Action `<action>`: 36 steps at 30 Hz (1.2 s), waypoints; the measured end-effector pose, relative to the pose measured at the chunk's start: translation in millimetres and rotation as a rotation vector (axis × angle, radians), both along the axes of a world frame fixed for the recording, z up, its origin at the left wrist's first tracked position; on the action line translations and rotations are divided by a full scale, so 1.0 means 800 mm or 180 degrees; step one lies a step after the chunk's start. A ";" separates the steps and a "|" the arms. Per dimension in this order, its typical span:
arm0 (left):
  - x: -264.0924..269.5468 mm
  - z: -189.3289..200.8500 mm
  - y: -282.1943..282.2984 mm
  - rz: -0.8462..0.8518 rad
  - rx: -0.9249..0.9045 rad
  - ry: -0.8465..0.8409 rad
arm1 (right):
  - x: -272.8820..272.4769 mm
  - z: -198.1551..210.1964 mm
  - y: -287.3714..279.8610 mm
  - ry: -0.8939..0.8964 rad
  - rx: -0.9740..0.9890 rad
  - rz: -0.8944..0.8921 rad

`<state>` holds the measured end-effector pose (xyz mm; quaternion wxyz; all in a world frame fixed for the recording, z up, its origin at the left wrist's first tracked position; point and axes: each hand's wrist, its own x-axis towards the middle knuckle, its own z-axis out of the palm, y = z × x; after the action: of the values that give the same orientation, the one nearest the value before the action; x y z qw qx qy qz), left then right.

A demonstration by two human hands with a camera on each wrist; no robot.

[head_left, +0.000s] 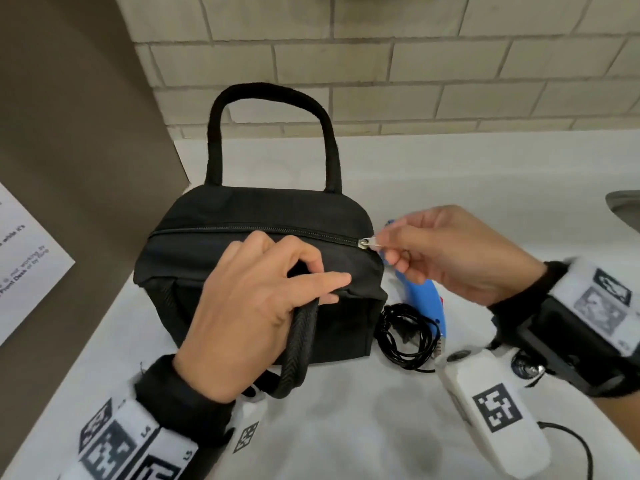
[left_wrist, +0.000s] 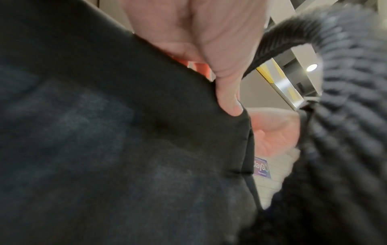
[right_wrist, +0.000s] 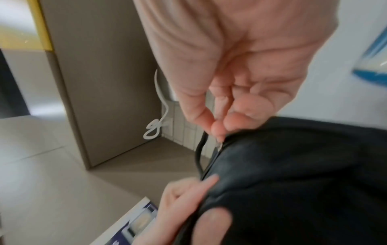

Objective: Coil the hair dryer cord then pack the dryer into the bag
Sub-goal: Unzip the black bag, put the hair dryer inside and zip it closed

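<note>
A black fabric bag stands on the white counter, its top zip closed along its whole length. My right hand pinches the silver zip pull at the bag's right end. My left hand grips the bag's near top edge, with the near handle running under the palm. The blue hair dryer lies to the right of the bag, partly hidden by my right hand. Its black cord lies coiled beside it. In the right wrist view thumb and finger pinch the pull at the bag.
The far handle stands upright in front of a tiled wall. A brown partition with a printed sheet closes the left side. A sink edge shows at far right. A white marker block lies near my right wrist.
</note>
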<state>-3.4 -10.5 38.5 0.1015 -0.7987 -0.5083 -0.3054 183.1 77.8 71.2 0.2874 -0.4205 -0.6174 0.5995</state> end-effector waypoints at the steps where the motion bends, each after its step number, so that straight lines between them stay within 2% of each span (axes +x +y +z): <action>1: 0.004 -0.001 0.001 -0.0039 -0.0024 0.0012 | -0.012 0.007 -0.002 -0.0071 0.0139 0.0060; 7: 0.005 0.002 0.009 -0.0166 -0.0351 0.0071 | -0.068 0.024 -0.003 -0.0447 0.0759 0.0046; 8: -0.001 0.008 0.007 -0.0231 -0.0483 -0.0080 | -0.069 0.023 -0.001 -0.0451 0.0777 0.0003; 10: -0.013 0.025 -0.002 -0.0187 -0.0819 -0.0796 | -0.067 0.021 0.002 -0.0432 0.0764 -0.0092; 12: -0.020 0.041 -0.005 0.0118 -0.0662 -0.1433 | -0.065 0.019 0.002 -0.0380 0.0785 -0.0180; 13: -0.020 0.047 -0.003 0.0382 -0.0463 -0.1482 | -0.065 0.019 0.001 -0.0341 0.0845 -0.0227; 15: -0.014 0.054 0.007 0.0880 -0.0283 -0.1175 | -0.069 0.019 -0.001 -0.0258 0.1079 -0.0329; 18: 0.003 0.055 0.022 0.1388 -0.0571 -0.0260 | -0.074 0.017 -0.006 -0.0341 0.1521 -0.0472; 21: 0.009 0.053 0.029 0.1379 -0.0529 0.0163 | -0.073 0.016 -0.009 -0.0467 0.1890 -0.0433; 23: 0.007 0.053 0.031 0.1234 -0.0572 0.0130 | -0.071 0.015 -0.011 -0.0435 0.2100 -0.0219; 27: 0.001 0.052 0.036 0.1116 -0.0738 -0.0412 | -0.060 0.005 -0.011 -0.0344 0.2168 0.0290; 30: -0.006 0.053 0.039 0.0965 -0.0937 -0.1213 | -0.052 -0.007 -0.005 -0.0627 0.1911 0.0543; 36: -0.045 0.064 0.041 0.1009 -0.1256 -0.2470 | -0.044 -0.016 0.003 -0.0290 0.1487 0.0459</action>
<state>-39.3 22.6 89.7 -0.2047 -0.5418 -0.6730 -0.4599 147.6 80.6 58.7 0.3052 -0.3241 -0.7800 0.4398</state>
